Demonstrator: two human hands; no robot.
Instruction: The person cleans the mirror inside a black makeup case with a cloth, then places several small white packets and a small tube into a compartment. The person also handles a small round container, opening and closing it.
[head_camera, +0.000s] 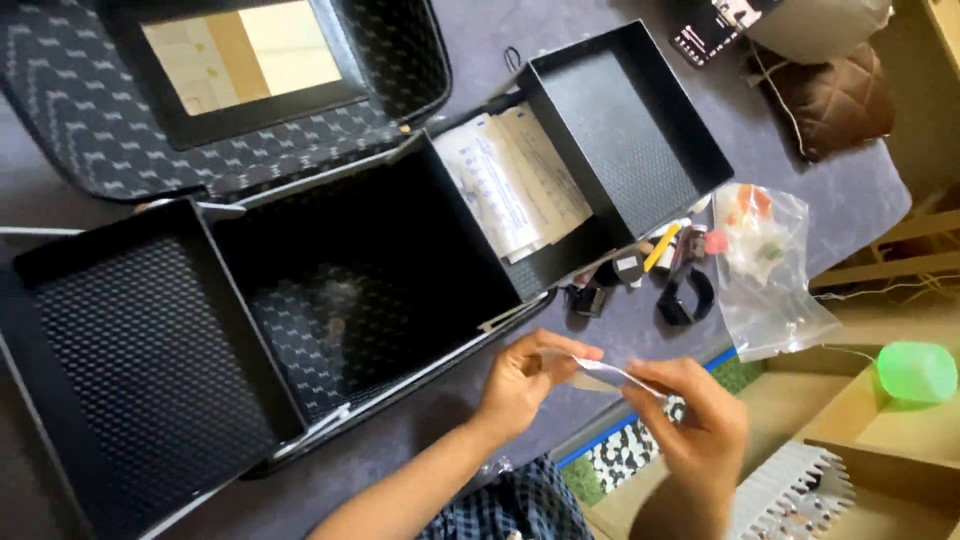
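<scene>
My left hand (525, 375) and my right hand (695, 420) together pinch a small thin white packet (600, 375) between their fingertips, just in front of an open black case (360, 270). The case has a deep patterned middle compartment, a fold-out tray on the left (130, 350) and another at the upper right (625, 130). Several white sachets (515, 180) lie in the compartment under the right tray. The lid (230, 90) lies open at the top with a mirror set in it.
Small black clips, a yellow piece and other bits (660, 270) lie on the grey table (860, 190) beside a clear plastic bag (770, 270). A brown quilted cushion (830, 100) sits at the top right, and a green lidded object (915, 372) and a white comb-like rack (800, 495) at the lower right.
</scene>
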